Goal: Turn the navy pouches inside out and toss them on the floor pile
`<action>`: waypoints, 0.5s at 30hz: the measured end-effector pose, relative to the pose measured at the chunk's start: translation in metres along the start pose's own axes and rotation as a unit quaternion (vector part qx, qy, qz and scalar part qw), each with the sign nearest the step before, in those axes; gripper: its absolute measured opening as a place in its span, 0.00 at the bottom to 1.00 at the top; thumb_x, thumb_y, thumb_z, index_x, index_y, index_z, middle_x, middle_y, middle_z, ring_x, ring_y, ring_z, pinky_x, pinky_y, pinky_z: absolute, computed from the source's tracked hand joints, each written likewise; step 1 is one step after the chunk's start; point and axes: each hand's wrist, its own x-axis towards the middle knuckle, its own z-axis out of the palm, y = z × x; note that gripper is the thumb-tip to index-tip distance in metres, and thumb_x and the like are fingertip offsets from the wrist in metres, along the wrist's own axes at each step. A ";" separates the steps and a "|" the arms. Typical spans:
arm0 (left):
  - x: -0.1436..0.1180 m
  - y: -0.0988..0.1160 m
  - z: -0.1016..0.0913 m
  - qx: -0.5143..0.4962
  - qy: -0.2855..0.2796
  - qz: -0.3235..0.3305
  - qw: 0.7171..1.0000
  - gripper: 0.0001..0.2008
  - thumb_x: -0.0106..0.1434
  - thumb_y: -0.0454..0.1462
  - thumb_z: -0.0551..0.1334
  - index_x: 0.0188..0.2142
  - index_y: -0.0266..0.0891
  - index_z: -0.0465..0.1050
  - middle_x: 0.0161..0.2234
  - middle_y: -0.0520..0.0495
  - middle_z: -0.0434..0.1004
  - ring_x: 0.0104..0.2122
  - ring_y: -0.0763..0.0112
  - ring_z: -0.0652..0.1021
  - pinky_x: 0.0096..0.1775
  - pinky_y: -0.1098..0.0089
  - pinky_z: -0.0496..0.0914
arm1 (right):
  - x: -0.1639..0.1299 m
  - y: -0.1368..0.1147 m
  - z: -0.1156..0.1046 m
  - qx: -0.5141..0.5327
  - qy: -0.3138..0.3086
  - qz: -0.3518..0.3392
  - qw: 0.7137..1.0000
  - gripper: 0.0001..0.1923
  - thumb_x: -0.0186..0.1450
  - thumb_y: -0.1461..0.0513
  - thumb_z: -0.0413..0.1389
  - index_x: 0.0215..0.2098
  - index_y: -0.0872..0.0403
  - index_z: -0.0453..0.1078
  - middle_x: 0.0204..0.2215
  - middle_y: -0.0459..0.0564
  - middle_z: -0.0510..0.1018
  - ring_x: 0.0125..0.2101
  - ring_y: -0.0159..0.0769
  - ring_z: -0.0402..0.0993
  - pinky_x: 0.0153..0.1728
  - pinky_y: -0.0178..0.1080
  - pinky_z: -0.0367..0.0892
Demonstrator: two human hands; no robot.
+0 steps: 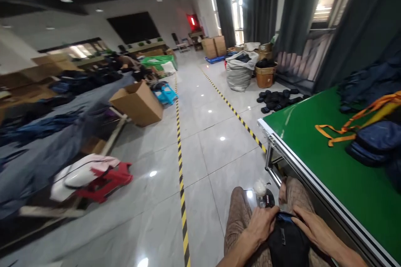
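Two hands worked at the bottom right of the frame, over the person's lap. The left hand (261, 223) had its fingers curled closed on the top edge of a black bag (286, 244), which lay across the knees; the right hand (315, 227) rested flatter on the bag's far side, fingers pressed against the fabric near a blue strip at its opening, though whether it truly gripped was hard to tell. The bag sat loosely on the thighs, so I judged it could slide off toward the floor if either hand let go, since nothing else propped it.

Just beyond the knees stood a small bottle (260, 192) on the tiles, close enough that a dropped bag or a shifted foot might tip it.

To the right ran the green counter (313, 146), its metal edge near the right knee; on it lay an orange strap (351, 127) and dark blue bags (374, 139) at the right edge of the frame.

Farther out, yellow-black floor tape (179, 133) ran up the middle. A red stool (105, 183) lay at lower left, a cardboard box (138, 102) left of centre, and a grey sack (239, 71) with a heap of black pieces (277, 100) at upper right.
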 end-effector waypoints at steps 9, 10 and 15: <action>-0.005 0.012 -0.011 -0.071 -0.026 -0.008 0.997 0.23 0.78 0.33 0.55 0.64 0.45 0.82 0.55 0.35 0.91 0.54 0.47 0.89 0.53 0.60 0.76 | -0.008 -0.005 -0.004 -0.074 -0.031 0.024 0.996 0.22 0.78 0.46 0.45 0.57 0.33 0.80 0.28 0.52 0.84 0.29 0.59 0.86 0.31 0.54 0.76; -0.006 0.013 -0.012 -0.096 -0.018 -0.011 0.995 0.22 0.79 0.36 0.55 0.63 0.45 0.83 0.55 0.35 0.91 0.54 0.46 0.89 0.53 0.60 0.76 | -0.009 -0.005 -0.002 -0.082 -0.035 0.024 0.996 0.23 0.79 0.46 0.44 0.60 0.27 0.79 0.27 0.52 0.84 0.28 0.60 0.86 0.29 0.55 0.75; -0.018 0.012 -0.011 -0.300 0.070 -0.074 0.948 0.26 0.82 0.53 0.54 0.57 0.45 0.88 0.51 0.39 0.93 0.51 0.50 0.89 0.57 0.58 0.79 | -0.011 -0.007 -0.002 -0.147 -0.039 0.020 0.988 0.31 0.82 0.52 0.40 0.72 0.42 0.76 0.31 0.54 0.87 0.32 0.55 0.90 0.34 0.48 0.76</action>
